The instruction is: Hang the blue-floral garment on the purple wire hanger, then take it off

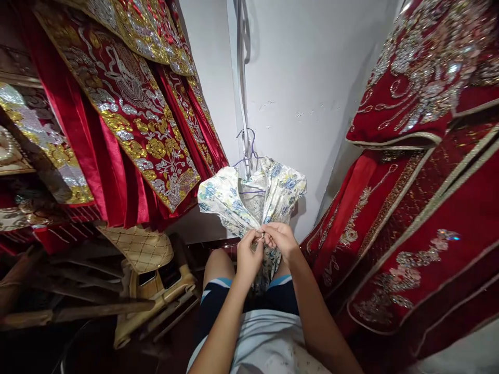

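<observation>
A white short-sleeved floral garment (286, 179) with blue and yellow flowers hangs on a purple hanger (254, 141) in front of me. Its lower part drops between my knees. At the bottom of the V-shaped neckline, my left hand (249, 253) pinches the front edge of the cloth. Close beside it, my right hand (283, 240) is also closed on the front edge, fingertips almost touching those of the left. Something small may sit between the fingertips, but I cannot make it out.
Red costumes with gold and silver embroidery (156, 145) hang at the left. Beaded red garments (409, 249) hang at the right. A bamboo chair (156, 306) with a quilted gold cloth (140, 246) stands at lower left. Behind the hanger are a white wall (304, 78) and a pale vertical strip (238, 67).
</observation>
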The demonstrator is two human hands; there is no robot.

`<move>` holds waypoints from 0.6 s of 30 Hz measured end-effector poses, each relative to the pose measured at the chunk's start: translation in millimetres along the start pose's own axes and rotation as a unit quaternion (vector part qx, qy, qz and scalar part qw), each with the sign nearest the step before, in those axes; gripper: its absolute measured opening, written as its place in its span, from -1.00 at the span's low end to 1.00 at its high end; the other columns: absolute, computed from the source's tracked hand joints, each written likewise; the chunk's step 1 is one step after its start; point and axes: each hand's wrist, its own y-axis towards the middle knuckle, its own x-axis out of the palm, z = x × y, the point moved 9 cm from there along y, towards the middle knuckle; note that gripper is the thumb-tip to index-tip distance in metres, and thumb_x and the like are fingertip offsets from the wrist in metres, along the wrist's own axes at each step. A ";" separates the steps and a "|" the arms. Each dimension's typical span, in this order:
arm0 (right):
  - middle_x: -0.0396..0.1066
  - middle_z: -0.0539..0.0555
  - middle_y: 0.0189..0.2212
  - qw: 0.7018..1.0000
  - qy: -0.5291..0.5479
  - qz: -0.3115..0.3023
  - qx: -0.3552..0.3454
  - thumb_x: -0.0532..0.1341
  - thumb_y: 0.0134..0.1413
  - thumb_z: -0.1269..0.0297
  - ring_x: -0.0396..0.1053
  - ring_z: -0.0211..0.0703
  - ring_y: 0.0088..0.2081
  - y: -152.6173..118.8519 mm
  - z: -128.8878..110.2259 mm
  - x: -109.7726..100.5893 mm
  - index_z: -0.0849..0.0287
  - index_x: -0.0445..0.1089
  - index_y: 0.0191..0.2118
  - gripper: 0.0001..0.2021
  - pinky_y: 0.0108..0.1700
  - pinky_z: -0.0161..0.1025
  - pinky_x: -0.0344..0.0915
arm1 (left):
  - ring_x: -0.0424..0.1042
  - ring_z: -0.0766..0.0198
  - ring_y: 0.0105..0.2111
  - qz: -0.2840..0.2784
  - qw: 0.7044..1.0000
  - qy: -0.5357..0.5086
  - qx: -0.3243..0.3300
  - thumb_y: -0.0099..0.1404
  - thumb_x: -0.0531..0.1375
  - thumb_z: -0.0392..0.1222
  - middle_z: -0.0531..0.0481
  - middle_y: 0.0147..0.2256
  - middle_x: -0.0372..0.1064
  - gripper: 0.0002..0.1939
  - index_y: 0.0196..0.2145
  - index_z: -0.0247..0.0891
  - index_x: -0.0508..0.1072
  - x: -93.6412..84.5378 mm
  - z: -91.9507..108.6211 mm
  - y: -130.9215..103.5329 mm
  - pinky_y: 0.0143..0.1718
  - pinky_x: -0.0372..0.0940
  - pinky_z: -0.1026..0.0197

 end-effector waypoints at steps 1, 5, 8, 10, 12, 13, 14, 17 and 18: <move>0.24 -0.07 -0.76 1.000 0.007 0.011 -0.003 0.32 -0.15 0.00 0.07 -0.36 -0.71 1.5 -0.6 -2.3 0.20 0.45 -0.55 -0.68 -0.63 -0.35 -0.04 | 0.33 0.25 -0.36 -0.021 1.000 0.014 0.003 0.27 0.07 -0.30 0.03 -0.41 0.33 -0.89 -0.42 -0.23 0.32 3.0 -0.1 0.7 -0.26 0.19 0.27; 0.23 -0.09 -0.74 0.998 0.036 0.044 -0.013 0.34 -0.19 -0.01 0.07 -0.37 -0.69 7.2 -2.0 -7.2 0.23 0.47 -0.51 -0.66 -0.63 -0.36 -0.09 | 0.24 0.28 -0.45 -0.077 0.996 0.052 0.005 0.17 0.10 -0.36 0.10 -0.49 0.22 -0.91 -0.44 -0.21 0.26 9.3 -7.0 4.1 -0.36 0.10 0.29; 0.23 -0.08 -0.74 0.997 0.053 0.056 -0.016 0.37 -0.23 0.02 0.07 -0.38 -0.68 15.3 -2.9 -5.2 0.24 0.47 -0.52 -0.67 -0.64 -0.36 -0.11 | 0.20 0.29 -0.47 -0.103 0.991 0.090 -0.001 0.14 0.09 -0.41 0.11 -0.51 0.17 -0.87 -0.45 -0.20 0.23 11.0 -11.9 4.6 -0.38 0.05 0.29; 0.23 -0.09 -0.74 0.996 0.066 0.060 -0.021 0.38 -0.24 0.05 0.06 -0.40 -0.68 24.9 -6.1 -3.1 0.25 0.47 -0.52 -0.69 -0.65 -0.37 -0.11 | 0.19 0.27 -0.48 -0.119 0.985 0.122 -0.006 0.12 0.09 -0.44 0.11 -0.52 0.15 -0.84 -0.46 -0.20 0.24 11.8 -12.2 3.9 -0.39 0.02 0.28; 0.22 -0.09 -0.73 0.994 0.080 0.065 -0.030 0.39 -0.23 0.08 0.05 -0.42 -0.68 38.3 -13.7 -1.7 0.24 0.46 -0.52 -0.71 -0.66 -0.37 -0.10 | 0.18 0.26 -0.49 -0.138 0.978 0.158 -0.010 0.09 0.08 -0.48 0.11 -0.54 0.13 -0.81 -0.48 -0.20 0.25 13.2 -10.0 2.9 -0.40 -0.02 0.27; 0.22 -0.10 -0.72 0.993 0.087 0.066 -0.035 0.39 -0.21 0.10 0.05 -0.43 -0.69 46.5 -19.4 -1.2 0.24 0.45 -0.53 -0.72 -0.66 -0.38 -0.10 | 0.18 0.25 -0.50 -0.150 0.973 0.176 -0.010 0.08 0.08 -0.51 0.10 -0.55 0.14 -0.79 -0.49 -0.20 0.25 14.4 -8.3 2.3 -0.40 -0.04 0.26; 0.22 -0.10 -0.72 0.992 0.094 0.067 -0.041 0.38 -0.19 0.12 0.05 -0.44 -0.69 55.4 -26.6 -0.7 0.24 0.44 -0.53 -0.74 -0.67 -0.38 -0.10 | 0.19 0.25 -0.50 -0.161 0.968 0.193 -0.011 0.06 0.08 -0.53 0.09 -0.56 0.16 -0.78 -0.50 -0.20 0.26 15.8 -6.3 1.8 -0.41 -0.05 0.25; 0.22 -0.11 -0.71 0.990 0.109 0.065 -0.054 0.37 -0.13 0.22 0.05 -0.46 -0.69 83.1 -55.0 2.4 0.24 0.42 -0.54 -0.79 -0.68 -0.41 -0.10 | 0.26 0.20 -0.47 -0.188 0.954 0.235 -0.008 0.01 0.07 -0.57 0.04 -0.55 0.22 -0.74 -0.52 -0.20 0.28 21.2 0.9 -0.9 -0.41 -0.06 0.24; 0.22 -0.11 -0.71 0.990 0.112 0.063 -0.056 0.36 -0.11 0.25 0.06 -0.47 -0.69 91.0 -65.2 4.2 0.25 0.42 -0.53 -0.82 -0.69 -0.41 -0.10 | 0.29 0.18 -0.46 -0.194 0.950 0.245 -0.006 -0.01 0.08 -0.58 0.03 -0.54 0.24 -0.73 -0.53 -0.20 0.28 23.6 3.6 -2.6 -0.40 -0.05 0.24</move>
